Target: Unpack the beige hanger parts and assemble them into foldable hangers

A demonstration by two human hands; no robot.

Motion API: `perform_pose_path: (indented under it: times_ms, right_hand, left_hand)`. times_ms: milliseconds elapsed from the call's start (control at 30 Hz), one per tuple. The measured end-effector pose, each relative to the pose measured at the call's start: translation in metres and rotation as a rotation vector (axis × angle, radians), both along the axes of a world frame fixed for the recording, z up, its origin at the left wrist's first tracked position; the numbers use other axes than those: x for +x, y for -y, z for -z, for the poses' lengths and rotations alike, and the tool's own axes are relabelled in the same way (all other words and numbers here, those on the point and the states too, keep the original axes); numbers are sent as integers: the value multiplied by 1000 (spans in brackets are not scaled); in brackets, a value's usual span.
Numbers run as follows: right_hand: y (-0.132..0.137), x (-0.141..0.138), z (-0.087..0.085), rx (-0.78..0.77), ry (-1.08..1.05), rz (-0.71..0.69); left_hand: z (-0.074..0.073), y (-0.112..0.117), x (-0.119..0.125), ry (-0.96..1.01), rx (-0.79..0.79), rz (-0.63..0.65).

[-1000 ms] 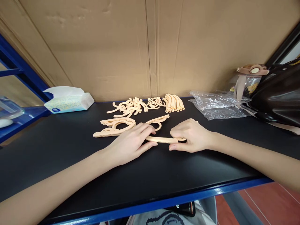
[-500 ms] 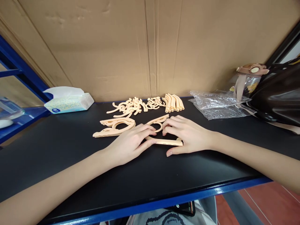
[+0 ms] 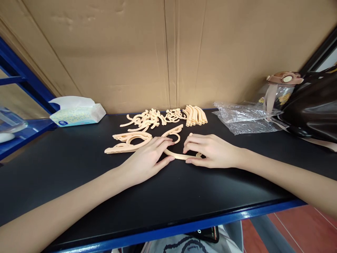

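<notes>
Both my hands rest on a peach plastic hanger piece (image 3: pixel 177 155) lying on the black tabletop (image 3: pixel 147 196). My left hand (image 3: pixel 146 160) pinches its left end between thumb and fingers. My right hand (image 3: pixel 210 150) grips its right end, fingers curled over it. A curved arm of the piece (image 3: pixel 172 131) sticks out toward the back between my hands. Another peach hanger part with a ring shape (image 3: pixel 129 142) lies just left of my left hand. A heap of loose peach hooks (image 3: pixel 150 119) and a neat row of curved pieces (image 3: pixel 196 116) sit farther back.
A tissue pack (image 3: pixel 77 112) lies at the back left by a blue frame (image 3: pixel 23 88). A crumpled clear plastic bag (image 3: pixel 243 117), a drinking bottle (image 3: pixel 279 89) and a dark bag (image 3: pixel 313 109) stand at the right. A cardboard wall (image 3: pixel 168 52) closes the back.
My right hand opened flat over the piece, then curled onto its right end again. The piece turned, its curved arm now pointing more to the back. My left hand stayed in place.
</notes>
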State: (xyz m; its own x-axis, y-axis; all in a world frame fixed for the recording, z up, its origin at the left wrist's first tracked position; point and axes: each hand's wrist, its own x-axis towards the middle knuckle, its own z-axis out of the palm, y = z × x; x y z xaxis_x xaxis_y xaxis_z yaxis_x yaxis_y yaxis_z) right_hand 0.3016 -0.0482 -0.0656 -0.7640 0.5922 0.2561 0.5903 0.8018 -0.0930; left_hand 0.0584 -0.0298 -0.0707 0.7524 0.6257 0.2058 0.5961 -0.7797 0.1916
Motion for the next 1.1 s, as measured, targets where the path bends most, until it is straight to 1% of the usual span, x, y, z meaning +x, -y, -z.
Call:
perform_pose_path:
  times_ms: [133, 267, 367, 500, 600, 733, 867, 1100]
  right_hand:
    - [4, -2, 1, -65, -68, -50]
    - [8, -7, 3, -92, -134, -80]
    - [9, -9, 4, -72, -128, -61]
    - [5, -7, 2, -11, -95, 29]
    - [0, -4, 1, -23, -64, 71]
    - [0, -2, 1, -46, -60, 12]
    - [2, -4, 1, -4, -37, -45]
    - [-2, -3, 3, 63, -31, -26]
  left_hand:
    - [-1, -1, 0, 0, -8, -36]
    - [-1, -2, 0, 12, 11, -29]
    - [0, -2, -1, 15, 20, -28]
    - [0, -1, 0, -1, 14, -34]
    - [0, -1, -1, -15, 12, -30]
    - [-1, -1, -1, -14, 25, -11]
    - [-2, -1, -1, -6, 39, 9]
    - [-3, 1, 0, -2, 63, 71]
